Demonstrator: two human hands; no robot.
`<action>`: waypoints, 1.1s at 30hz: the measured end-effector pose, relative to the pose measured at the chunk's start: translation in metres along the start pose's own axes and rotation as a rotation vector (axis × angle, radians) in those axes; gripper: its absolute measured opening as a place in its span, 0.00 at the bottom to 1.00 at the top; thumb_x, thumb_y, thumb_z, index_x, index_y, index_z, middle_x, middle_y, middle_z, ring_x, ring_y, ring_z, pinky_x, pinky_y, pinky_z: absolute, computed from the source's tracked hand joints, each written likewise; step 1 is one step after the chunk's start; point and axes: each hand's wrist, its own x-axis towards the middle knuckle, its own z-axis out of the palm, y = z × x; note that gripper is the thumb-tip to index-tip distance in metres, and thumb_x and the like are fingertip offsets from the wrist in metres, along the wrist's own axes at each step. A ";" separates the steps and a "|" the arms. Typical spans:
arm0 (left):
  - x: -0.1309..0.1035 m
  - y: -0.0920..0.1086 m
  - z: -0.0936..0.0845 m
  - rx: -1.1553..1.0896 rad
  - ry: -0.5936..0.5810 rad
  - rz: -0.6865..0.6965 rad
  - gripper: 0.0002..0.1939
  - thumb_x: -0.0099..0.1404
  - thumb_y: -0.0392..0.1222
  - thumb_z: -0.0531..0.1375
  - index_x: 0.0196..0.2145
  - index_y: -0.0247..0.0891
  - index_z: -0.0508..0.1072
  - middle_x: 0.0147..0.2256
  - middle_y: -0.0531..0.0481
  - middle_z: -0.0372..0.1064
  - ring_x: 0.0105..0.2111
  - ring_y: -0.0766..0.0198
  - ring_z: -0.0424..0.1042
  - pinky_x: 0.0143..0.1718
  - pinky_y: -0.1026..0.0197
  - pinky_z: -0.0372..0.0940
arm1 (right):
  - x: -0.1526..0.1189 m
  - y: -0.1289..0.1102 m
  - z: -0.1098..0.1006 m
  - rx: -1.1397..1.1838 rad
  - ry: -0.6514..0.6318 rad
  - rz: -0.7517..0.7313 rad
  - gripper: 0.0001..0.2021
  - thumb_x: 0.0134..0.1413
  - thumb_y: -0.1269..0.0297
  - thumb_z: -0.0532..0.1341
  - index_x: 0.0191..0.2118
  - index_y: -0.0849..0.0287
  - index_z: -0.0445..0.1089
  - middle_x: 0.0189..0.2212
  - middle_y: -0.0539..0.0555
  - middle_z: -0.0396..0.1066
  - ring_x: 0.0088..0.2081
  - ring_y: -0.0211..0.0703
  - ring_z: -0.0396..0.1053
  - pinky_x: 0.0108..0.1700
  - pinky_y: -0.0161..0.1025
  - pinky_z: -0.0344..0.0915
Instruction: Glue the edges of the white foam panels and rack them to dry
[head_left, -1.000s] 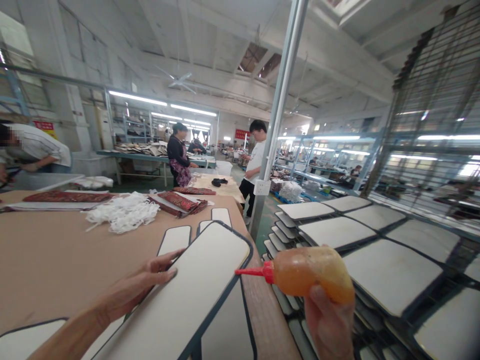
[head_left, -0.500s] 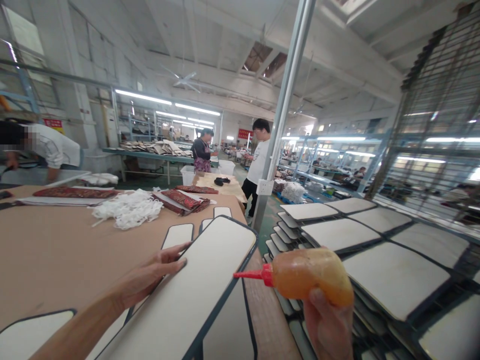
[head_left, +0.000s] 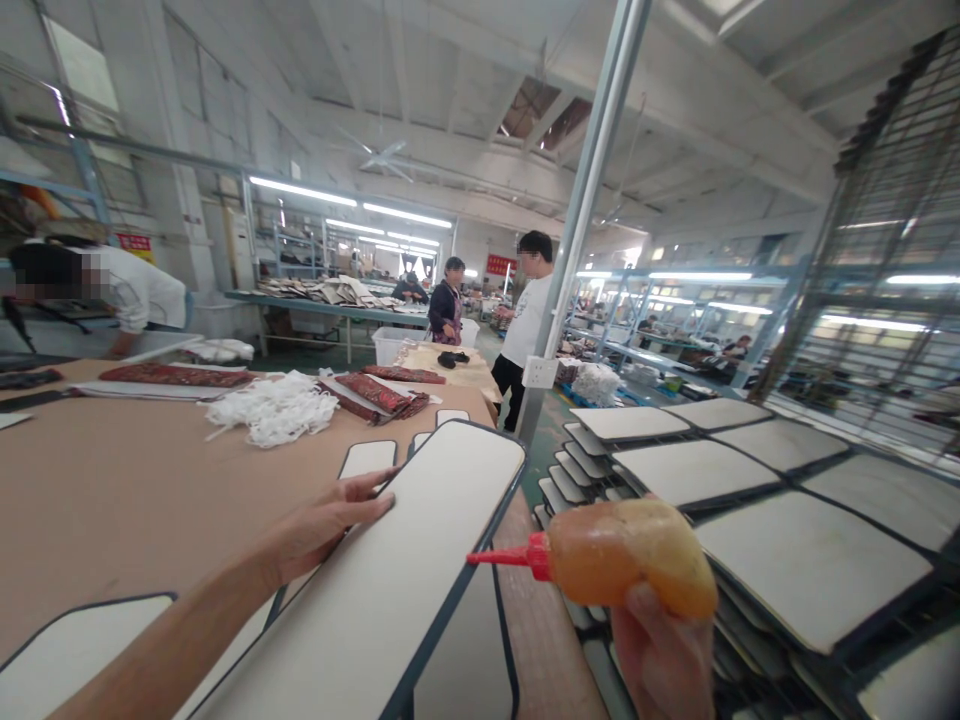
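Note:
My left hand [head_left: 337,522] grips the left edge of a long white panel [head_left: 405,560], thumb on its top face and fingers partly hidden along the edge. The panel has rounded corners and a dark border. In my right hand [head_left: 664,650] is a squeeze bottle [head_left: 630,555] of amber liquid, lying sideways with its red nozzle [head_left: 510,557] pointing left. The nozzle tip is at the dark right border of the panel; whether it touches cannot be told. Beneath lies another similar panel [head_left: 457,650].
White strips [head_left: 274,408] and red patterned fabric pieces [head_left: 375,393] lie on the brown table [head_left: 150,490]. Stacked racks of white panels [head_left: 817,560] stand right, near a metal post [head_left: 577,220]. Several people are beyond, including a person in white [head_left: 525,310].
The view has turned slightly left. The nozzle tip has slid down along the panel's right border, away from the far corner. Both hands keep their holds.

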 end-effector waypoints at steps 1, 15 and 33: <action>0.001 0.001 0.000 -0.001 -0.003 0.001 0.49 0.46 0.44 0.73 0.62 0.37 0.58 0.39 0.44 0.79 0.33 0.56 0.79 0.30 0.62 0.74 | -0.001 -0.001 0.001 0.005 -0.001 0.007 0.34 0.38 0.63 0.72 0.56 0.54 0.66 0.43 0.56 0.76 0.36 0.45 0.74 0.38 0.40 0.70; 0.008 0.015 0.011 -0.028 0.017 0.018 0.48 0.45 0.40 0.73 0.61 0.34 0.60 0.34 0.44 0.80 0.30 0.57 0.78 0.29 0.62 0.73 | -0.006 -0.004 0.003 0.015 -0.025 0.077 0.42 0.38 0.61 0.72 0.62 0.51 0.58 0.47 0.59 0.74 0.36 0.48 0.75 0.38 0.42 0.71; 0.027 0.021 0.013 -0.080 -0.011 0.057 0.37 0.49 0.35 0.71 0.57 0.34 0.66 0.33 0.46 0.80 0.29 0.59 0.78 0.30 0.62 0.73 | -0.012 -0.007 0.009 0.045 -0.038 0.099 0.38 0.35 0.61 0.74 0.57 0.50 0.65 0.39 0.54 0.78 0.32 0.43 0.76 0.37 0.35 0.73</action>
